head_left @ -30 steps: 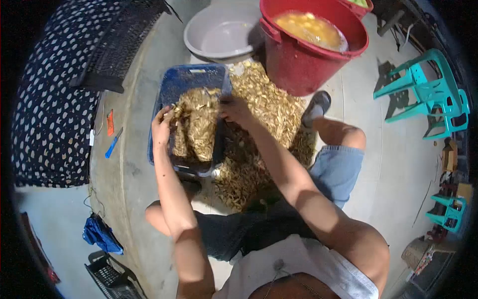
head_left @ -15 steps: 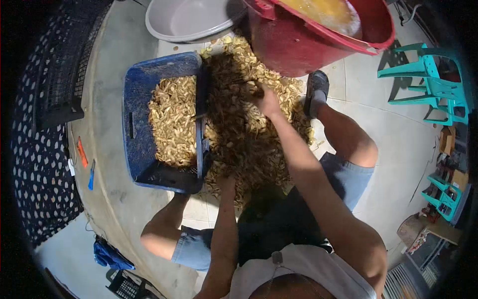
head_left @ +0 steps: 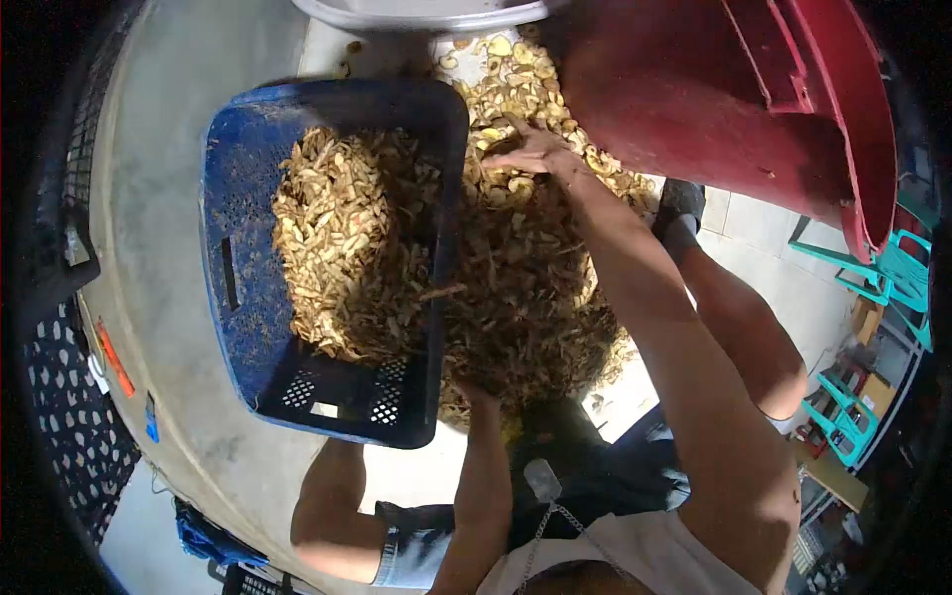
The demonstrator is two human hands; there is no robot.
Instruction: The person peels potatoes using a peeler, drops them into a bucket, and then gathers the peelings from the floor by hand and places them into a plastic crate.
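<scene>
A heap of brown and pale yellow sliced pieces lies on the floor between my legs. On its far part rests my right hand, fingers spread over the lighter slices. My left hand is at the near left edge of the heap, its fingers hidden among the darker pieces. Left of the heap stands a blue plastic crate, tilted in view, partly filled with similar pieces.
A large red tub stands at the upper right, close to my right hand. A pale basin is at the top. Green plastic chairs are at the right. An orange-handled tool lies on the left ledge.
Both hands have left the crate and are at the heap. The right hand has since moved to the paler far slices with fingers spread. The view has come closer to crate and heap.
</scene>
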